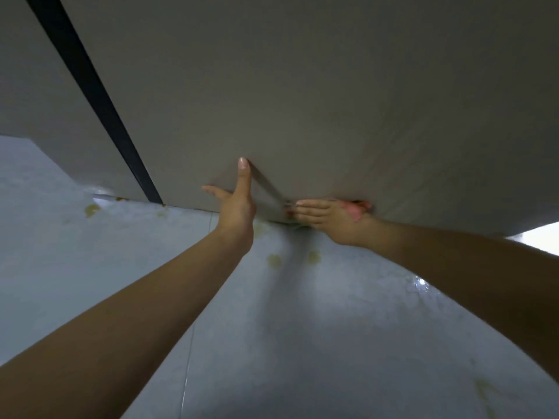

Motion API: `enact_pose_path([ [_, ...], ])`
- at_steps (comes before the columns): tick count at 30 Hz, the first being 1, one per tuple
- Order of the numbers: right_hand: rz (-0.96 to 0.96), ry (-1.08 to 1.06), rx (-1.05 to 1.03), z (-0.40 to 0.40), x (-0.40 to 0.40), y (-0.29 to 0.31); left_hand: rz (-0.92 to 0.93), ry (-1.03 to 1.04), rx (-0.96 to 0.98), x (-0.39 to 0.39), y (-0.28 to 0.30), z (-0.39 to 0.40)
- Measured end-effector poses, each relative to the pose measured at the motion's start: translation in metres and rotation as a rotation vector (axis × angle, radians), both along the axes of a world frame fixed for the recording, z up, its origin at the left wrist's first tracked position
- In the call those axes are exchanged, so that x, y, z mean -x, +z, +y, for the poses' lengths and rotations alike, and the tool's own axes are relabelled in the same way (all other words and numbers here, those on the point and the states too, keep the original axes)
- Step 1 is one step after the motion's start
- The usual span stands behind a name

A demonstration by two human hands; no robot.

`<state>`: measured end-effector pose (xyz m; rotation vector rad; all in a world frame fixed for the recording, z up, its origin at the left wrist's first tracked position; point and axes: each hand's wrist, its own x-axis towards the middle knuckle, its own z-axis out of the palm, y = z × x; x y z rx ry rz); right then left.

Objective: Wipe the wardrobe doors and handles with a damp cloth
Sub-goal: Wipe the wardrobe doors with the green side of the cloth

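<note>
A grey wardrobe door (pixel 302 101) fills the upper view, its bottom edge close to the floor. My left hand (pixel 237 204) is spread open, with the thumb tip pressed flat against the door's lower part. My right hand (pixel 326 219) lies with straight fingers against the door's bottom edge, pressing a pink cloth (pixel 355 210) there. Only a small piece of the cloth shows behind the palm. A thin grey strip (pixel 269 189) runs slanting between the two hands; I cannot tell what it is.
A dark vertical gap (pixel 96 98) separates this door from a neighbouring grey panel (pixel 36 95) on the left. Pale tiled floor (pixel 272 328) lies below, with several yellowish stains (pixel 273 260) and a wet glint at the right.
</note>
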<state>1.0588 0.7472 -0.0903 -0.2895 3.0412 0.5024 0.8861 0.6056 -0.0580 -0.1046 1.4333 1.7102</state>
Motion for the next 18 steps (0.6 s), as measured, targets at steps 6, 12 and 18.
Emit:
enact_pose_path([
  [6,-0.222,-0.453,0.328,0.013,-0.006,-0.068,-0.006,0.021,-0.009,-0.005,0.005,0.0],
  [12,-0.166,0.016,-0.047,-0.005,0.002,0.022,-0.082,-0.001,-0.034,-0.02,0.016,0.004],
  [18,0.216,-0.089,-0.282,0.004,-0.037,0.069,-0.081,-0.12,-0.095,-0.026,0.034,0.006],
])
